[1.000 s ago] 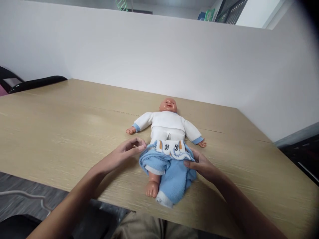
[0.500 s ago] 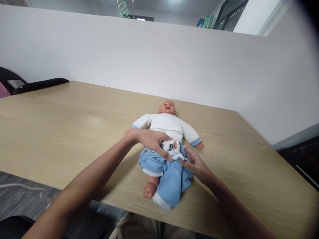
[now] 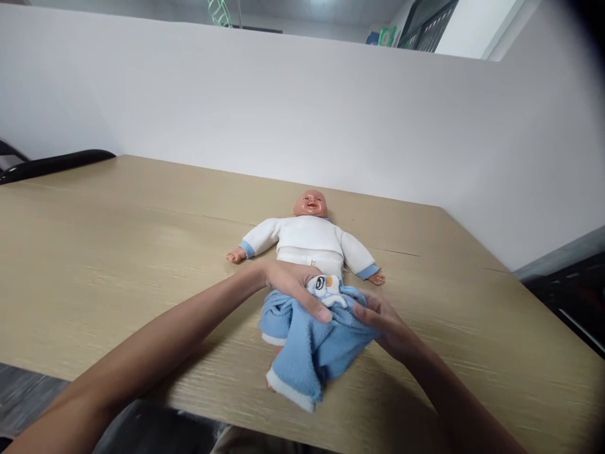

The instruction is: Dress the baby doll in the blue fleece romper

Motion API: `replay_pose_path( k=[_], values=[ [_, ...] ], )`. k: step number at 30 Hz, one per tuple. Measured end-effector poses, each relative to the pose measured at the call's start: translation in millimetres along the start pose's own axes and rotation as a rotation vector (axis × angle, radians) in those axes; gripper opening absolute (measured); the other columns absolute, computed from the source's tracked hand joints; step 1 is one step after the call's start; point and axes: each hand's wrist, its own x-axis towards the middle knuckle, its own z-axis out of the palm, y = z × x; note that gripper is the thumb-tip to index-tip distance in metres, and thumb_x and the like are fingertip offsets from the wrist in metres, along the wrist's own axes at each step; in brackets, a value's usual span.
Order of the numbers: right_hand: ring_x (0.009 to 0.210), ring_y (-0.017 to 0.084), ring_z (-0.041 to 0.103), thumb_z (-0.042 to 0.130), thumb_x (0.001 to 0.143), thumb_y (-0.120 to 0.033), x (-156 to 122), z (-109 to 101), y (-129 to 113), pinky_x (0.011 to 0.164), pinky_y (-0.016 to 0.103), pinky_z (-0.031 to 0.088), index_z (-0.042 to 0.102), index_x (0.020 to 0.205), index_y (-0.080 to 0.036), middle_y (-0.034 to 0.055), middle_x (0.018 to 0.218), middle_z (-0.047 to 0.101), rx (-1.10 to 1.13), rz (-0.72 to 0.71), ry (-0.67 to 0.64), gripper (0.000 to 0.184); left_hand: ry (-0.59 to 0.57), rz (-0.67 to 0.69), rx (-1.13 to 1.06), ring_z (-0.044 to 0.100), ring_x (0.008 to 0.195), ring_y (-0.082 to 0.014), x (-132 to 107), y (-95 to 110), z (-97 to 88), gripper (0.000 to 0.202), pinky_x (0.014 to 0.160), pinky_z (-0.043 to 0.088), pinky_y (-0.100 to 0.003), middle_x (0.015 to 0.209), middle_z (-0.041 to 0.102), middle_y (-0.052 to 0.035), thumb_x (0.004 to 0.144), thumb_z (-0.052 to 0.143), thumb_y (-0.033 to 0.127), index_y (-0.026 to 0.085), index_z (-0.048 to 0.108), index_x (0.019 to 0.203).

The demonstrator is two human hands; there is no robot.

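Observation:
A baby doll [image 3: 309,233] lies on its back on the wooden table, its head toward the wall. It wears a white top with blue cuffs. Blue terry pants [image 3: 302,353] with white hems and an embroidered face patch are bunched over its legs. My left hand [image 3: 297,287] is closed on the waist part of the pants, thumb on top beside the patch. On the other side, my right hand [image 3: 380,318] grips the pants' edge between thumb and fingers. The cloth hides most of the doll's legs and some of my fingertips.
The table [image 3: 142,252] reaches back to a white partition wall [image 3: 283,113]. A black chair arm [image 3: 61,164] touches the far left edge. Something dark [image 3: 567,290] stands beyond the right edge.
The loose pant leg has swung left and now covers the doll's foot that showed before. My right hand has shifted slightly right and down with its edge of the pants.

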Motion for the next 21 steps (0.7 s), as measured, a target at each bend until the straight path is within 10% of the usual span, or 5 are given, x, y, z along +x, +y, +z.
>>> replay_pose_path(
  k=[4,12,21],
  values=[
    [0.083,0.018,0.066,0.088,0.080,-0.054,-10.1,-3.4,-1.0,0.073,0.026,0.052,0.077,0.105,-0.021,0.0019,0.097,0.074,-0.182,0.099,-0.174,0.043,-0.004,0.042,-0.069,0.072,0.093,-0.0228,0.7,-7.5,-0.5,0.045,0.092,0.059,-0.033,0.100,0.079,-0.0024,0.077,0.088,0.053,0.018,0.077,0.103],
    [0.104,0.030,0.072,0.077,0.082,-0.073,-12.9,-2.2,11.8,0.095,0.046,0.059,0.077,0.114,-0.027,0.0077,0.104,0.078,-0.044,0.074,0.179,0.056,-0.152,0.081,-0.036,0.076,0.099,-0.0287,-2.0,-8.0,-6.3,0.038,0.098,0.061,-0.038,0.101,0.082,-0.0036,0.070,0.095,0.040,0.017,0.081,0.097],
    [0.129,0.037,0.066,0.091,0.074,-0.060,-22.9,2.4,-12.0,0.108,0.053,0.056,0.064,0.144,-0.029,0.0110,0.135,0.073,-0.288,0.211,-0.246,0.081,-0.043,0.159,-0.021,0.072,0.114,-0.0260,1.7,-2.0,2.6,0.026,0.107,0.055,-0.032,0.110,0.080,-0.0025,0.093,0.072,0.033,0.013,0.079,0.107]
  ],
)
